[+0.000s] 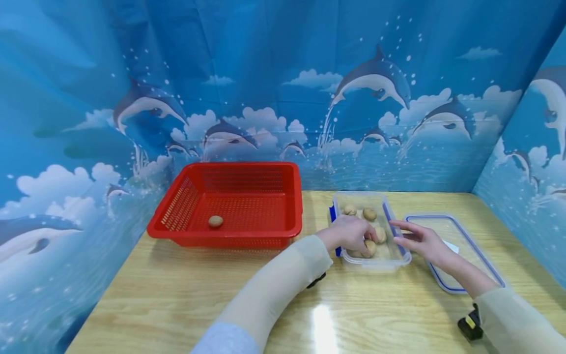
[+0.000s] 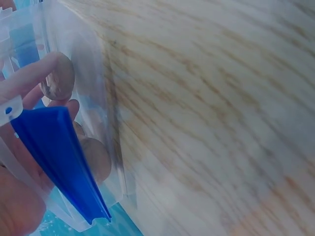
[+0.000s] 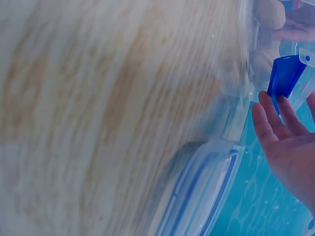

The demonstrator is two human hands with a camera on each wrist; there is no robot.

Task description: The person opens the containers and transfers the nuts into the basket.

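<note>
A clear plastic container point(image 1: 376, 264) with blue side latches holds several walnuts. My left hand point(image 1: 351, 232) reaches in over its left wall, fingers and thumb curled around a walnut point(image 1: 370, 249) near the front. In the left wrist view a fingertip lies against a walnut point(image 2: 60, 77), seen through the wall. Another walnut point(image 1: 369, 214) lies toward the back of the container. My right hand point(image 1: 425, 244) is at the container's right side, fingers extended and apart. Its fingertips meet the hanging blue latch point(image 3: 286, 73) in the right wrist view.
Left of the container stands a red perforated basket point(image 1: 230, 240) with one walnut point(image 1: 215, 221) inside. A clear lid with a blue seal point(image 1: 455, 229) lies on the wooden table point(image 1: 190, 305) at the right, partly beneath my right forearm. A dolphin-printed curtain point(image 1: 265, 73) borders the table.
</note>
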